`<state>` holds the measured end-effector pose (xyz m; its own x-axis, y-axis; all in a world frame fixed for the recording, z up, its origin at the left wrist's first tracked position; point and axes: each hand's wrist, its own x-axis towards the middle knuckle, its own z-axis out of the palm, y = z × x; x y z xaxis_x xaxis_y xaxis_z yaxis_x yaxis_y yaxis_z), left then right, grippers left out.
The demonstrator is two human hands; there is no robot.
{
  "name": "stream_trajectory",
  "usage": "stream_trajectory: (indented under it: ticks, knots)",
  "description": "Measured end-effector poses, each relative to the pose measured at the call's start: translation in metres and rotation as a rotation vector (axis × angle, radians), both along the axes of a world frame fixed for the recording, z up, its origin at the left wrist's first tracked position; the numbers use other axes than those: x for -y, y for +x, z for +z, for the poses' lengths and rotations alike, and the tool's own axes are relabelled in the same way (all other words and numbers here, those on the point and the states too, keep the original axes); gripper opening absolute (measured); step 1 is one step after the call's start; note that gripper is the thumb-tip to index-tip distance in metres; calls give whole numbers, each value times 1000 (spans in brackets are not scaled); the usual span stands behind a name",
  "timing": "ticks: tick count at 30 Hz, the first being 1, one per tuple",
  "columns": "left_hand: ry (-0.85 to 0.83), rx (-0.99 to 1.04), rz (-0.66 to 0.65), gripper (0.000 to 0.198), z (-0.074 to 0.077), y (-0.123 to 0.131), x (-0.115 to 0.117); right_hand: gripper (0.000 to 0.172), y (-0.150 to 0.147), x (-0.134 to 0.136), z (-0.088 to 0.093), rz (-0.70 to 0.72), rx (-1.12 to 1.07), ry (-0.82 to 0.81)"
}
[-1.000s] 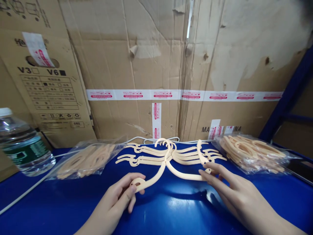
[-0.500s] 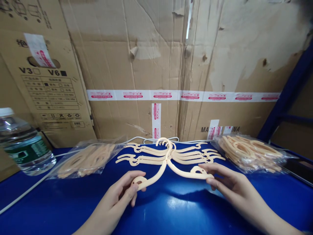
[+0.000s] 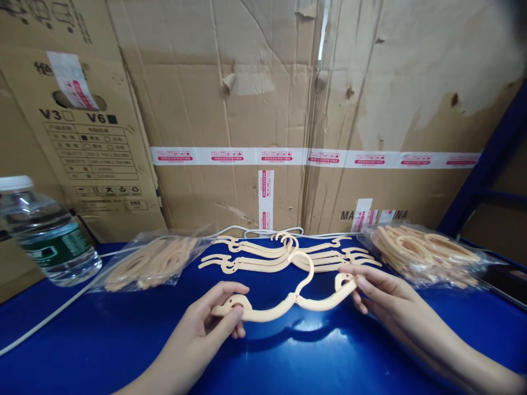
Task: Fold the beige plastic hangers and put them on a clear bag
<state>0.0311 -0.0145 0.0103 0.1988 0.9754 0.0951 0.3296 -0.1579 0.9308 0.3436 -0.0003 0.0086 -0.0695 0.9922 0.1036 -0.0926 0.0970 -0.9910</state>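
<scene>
Between my two hands a cream-coloured folding clothes hanger (image 3: 269,314) is held just over the blue tabletop (image 3: 288,362), its hook curving up at the middle. My left hand (image 3: 209,323) pinches the looped end of the left arm between thumb and fingers. The other arm's end is gripped by my right hand (image 3: 382,293), thumb in front. Behind the held hanger, several matching hangers (image 3: 255,265) lie spread out in a stack, their hooks pointing to the back.
Clear bags of folded hangers lie at left (image 3: 152,263) and right (image 3: 424,255). A water bottle (image 3: 49,241) stands at far left, beside a white cable (image 3: 53,312). Cardboard (image 3: 230,120) rises behind; a dark flat object (image 3: 508,282) lies at the right edge.
The hanger has come lower and nearer to me. Its arms, earlier sloping down from a raised centre, now dip more level, and the hook leans to the right.
</scene>
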Motion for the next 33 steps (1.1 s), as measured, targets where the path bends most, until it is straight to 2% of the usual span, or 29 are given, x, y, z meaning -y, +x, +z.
stream_trajectory:
  ticks: [9,16,24,29,33]
  knots:
    - [-28,129,-16,29,1,2,2,23,-5,4,-2,78,-67,6]
    - [-46,224,78,39,3,7,1,37,-14,10,-2,10,-171,-10]
    - [-69,301,191,48,13,18,7,30,-18,12,-1,-32,-211,-59]
    - [-104,347,213,52,11,20,6,38,-20,14,1,57,-255,-49]
    - [-92,374,178,54,8,23,9,45,-26,17,-1,95,-235,-80]
